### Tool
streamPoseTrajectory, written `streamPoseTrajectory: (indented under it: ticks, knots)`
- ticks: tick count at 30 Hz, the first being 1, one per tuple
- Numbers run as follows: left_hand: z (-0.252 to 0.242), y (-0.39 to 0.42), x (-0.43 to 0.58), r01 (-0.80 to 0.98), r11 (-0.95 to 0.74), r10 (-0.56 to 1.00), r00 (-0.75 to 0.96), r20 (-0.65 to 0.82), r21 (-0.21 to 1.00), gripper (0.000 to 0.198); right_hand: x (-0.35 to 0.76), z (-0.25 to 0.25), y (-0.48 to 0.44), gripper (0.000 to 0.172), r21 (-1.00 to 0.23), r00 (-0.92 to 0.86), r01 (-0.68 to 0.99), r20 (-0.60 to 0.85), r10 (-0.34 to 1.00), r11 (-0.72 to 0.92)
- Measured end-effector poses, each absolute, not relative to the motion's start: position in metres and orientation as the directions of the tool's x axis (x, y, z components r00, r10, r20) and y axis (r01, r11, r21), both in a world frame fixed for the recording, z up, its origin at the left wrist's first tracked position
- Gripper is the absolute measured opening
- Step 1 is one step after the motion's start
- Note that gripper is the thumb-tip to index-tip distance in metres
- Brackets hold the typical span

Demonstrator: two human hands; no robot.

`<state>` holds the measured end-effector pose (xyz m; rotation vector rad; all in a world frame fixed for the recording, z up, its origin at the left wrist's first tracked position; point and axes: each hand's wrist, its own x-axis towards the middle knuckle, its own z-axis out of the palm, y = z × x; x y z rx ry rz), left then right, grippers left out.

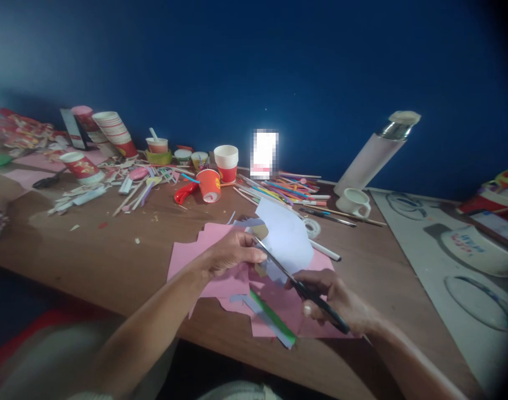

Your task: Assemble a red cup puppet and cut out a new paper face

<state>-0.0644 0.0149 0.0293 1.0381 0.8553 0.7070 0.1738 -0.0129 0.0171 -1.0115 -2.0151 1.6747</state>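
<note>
Left hand [233, 253]: fingers and thumb pinched closed on the edge of the pale blue sheet [287, 239], next to a tan scrap [260, 230]. Sheet held just above the pink paper [187, 258], low centre of the table [112, 261].

Right hand [339, 305], at 4 o'clock from the left: fingers curled tight through the handles of the scissors [279, 266]. Blades point to 10 o'clock, nearly together, with the tips at the left fingertips.

Green strip [274, 316] lies at 6 o'clock from the sheet. Tape roll [311, 226] at 2 o'clock, white mug [354, 201] beyond it. Tipped orange cup [209, 185] at 11 o'clock.
</note>
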Motion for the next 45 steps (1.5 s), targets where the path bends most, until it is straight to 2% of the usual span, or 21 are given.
streamPoseTrajectory:
  ticks: [10, 16, 21, 30, 38, 45]
  knots:
    - [0.030, 0.015, -0.065, -0.086, 0.346, 0.829, 0.494, -0.262, 0.934, 0.012, 0.173, 0.018, -0.012, 0.052, -0.943, -0.676, 0.330, -0.213, 0.705, 0.032]
    - [0.027, 0.015, -0.065, -0.123, 0.351, 0.839, 0.482, -0.254, 0.928, 0.017, 0.172, 0.016, -0.012, 0.048, -0.950, -0.659, 0.310, -0.194, 0.727, 0.028]
    - [0.025, 0.012, -0.060, -0.166, 0.358, 0.854, 0.457, -0.249, 0.919, 0.025, 0.169, 0.014, -0.013, 0.060, -0.966, -0.604, 0.248, -0.214, 0.767, -0.073]
    - [0.026, 0.013, -0.054, -0.144, 0.193, 0.937, 0.320, -0.139, 0.971, 0.020, 0.163, 0.009, -0.016, 0.058, -0.981, -0.592, 0.169, -0.178, 0.786, -0.095]
    - [0.025, 0.012, -0.056, -0.154, 0.235, 0.938, 0.295, -0.183, 0.960, 0.012, 0.166, 0.003, -0.016, 0.055, -0.988, -0.642, 0.134, -0.149, 0.752, -0.082]
    - [0.030, 0.012, -0.056, -0.153, 0.282, 0.927, 0.300, -0.227, 0.947, 0.013, 0.165, 0.007, -0.016, 0.058, -0.987, -0.662, 0.150, -0.147, 0.734, -0.063]
